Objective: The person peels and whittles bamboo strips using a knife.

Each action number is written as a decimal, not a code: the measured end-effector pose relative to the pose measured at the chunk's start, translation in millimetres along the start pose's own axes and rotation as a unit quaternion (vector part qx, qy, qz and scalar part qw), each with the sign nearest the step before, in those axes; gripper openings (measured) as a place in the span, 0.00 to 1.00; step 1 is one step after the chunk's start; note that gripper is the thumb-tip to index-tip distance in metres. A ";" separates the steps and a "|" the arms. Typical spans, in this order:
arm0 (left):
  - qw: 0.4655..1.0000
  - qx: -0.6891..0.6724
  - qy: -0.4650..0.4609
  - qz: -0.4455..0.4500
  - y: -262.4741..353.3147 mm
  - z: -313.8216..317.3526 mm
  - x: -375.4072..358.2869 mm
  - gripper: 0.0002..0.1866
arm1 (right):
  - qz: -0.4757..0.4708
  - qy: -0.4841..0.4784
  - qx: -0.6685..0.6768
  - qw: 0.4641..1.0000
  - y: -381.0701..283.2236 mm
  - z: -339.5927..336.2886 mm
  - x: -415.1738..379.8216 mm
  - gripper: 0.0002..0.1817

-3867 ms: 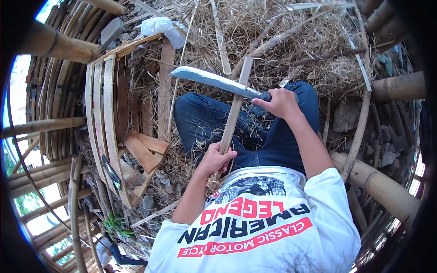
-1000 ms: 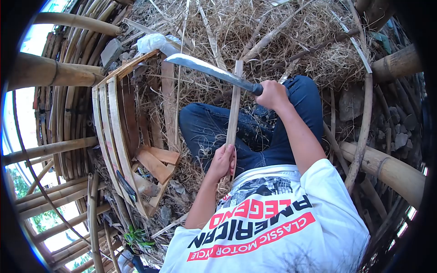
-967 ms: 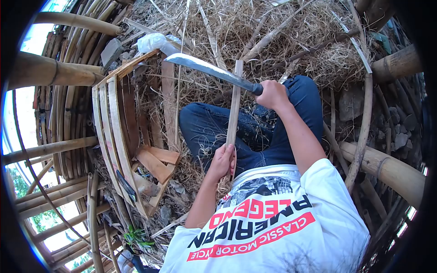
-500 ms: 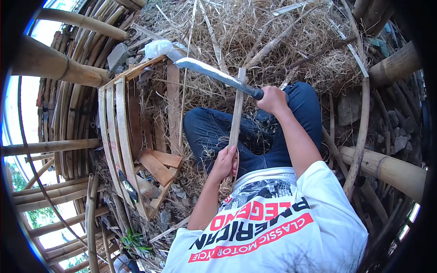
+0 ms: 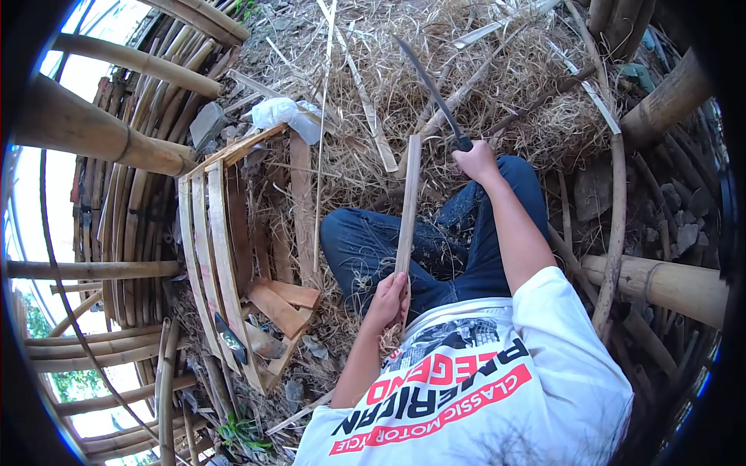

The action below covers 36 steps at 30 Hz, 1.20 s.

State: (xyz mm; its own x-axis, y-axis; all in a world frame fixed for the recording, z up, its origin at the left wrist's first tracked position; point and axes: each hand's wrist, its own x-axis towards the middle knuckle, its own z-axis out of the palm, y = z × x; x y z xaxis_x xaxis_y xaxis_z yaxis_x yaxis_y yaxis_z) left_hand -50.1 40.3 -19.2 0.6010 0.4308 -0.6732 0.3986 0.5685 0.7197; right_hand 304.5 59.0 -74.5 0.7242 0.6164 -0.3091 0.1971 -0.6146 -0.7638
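My left hand (image 5: 387, 298) is closed around the lower end of a bamboo strip (image 5: 409, 210), which stands up over my lap and leans slightly to the right. In my right hand (image 5: 475, 160), near my right knee, is the dark handle of a machete (image 5: 432, 87). Its long blade points up and to the left, edge-on and apart from the strip. Fine shavings cling to my jeans (image 5: 357, 241) and lie in my lap. Some curled shavings hang by my left wrist.
A slatted wooden crate (image 5: 203, 256) stands at my left, with a white plastic bag (image 5: 281, 113) at its far corner. Pale shavings (image 5: 536, 109) cover the ground ahead, with loose strips (image 5: 365, 101) among them. Thick bamboo poles (image 5: 660, 283) flank both sides.
The machete has lifted away from the strip and swung to the right, its blade turning from flat across to steeply upward. My left hand still grips the strip.
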 end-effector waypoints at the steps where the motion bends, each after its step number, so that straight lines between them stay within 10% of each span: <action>1: 1.000 -0.008 -0.007 0.005 -3.4 -4.0 3.0 0.15 | -0.018 0.014 0.005 1.000 -0.6 -0.6 -3.7 0.17; 10: 0.999 0.035 -0.013 -0.009 5.8 -1.3 3.3 0.14 | -0.163 0.030 0.035 0.985 1.2 -1.9 -59.3 0.14; 16: 0.998 0.060 -0.011 -0.009 5.5 0.4 5.8 0.16 | -0.300 -0.122 -0.076 0.943 7.2 3.9 -119.6 0.13; 36: 0.999 0.034 -0.027 -0.001 0.0 -6.8 13.0 0.13 | -0.321 -0.225 -0.221 0.893 5.4 31.1 -141.8 0.16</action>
State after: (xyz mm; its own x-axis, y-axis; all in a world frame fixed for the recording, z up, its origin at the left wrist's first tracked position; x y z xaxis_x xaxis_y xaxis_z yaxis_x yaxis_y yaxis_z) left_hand -47.0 50.6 -29.1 0.6359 0.3905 -0.6657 0.4447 0.5196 0.7296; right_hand 182.3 -16.4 -52.3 0.0501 0.9859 -0.1599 0.7893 -0.1372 -0.5985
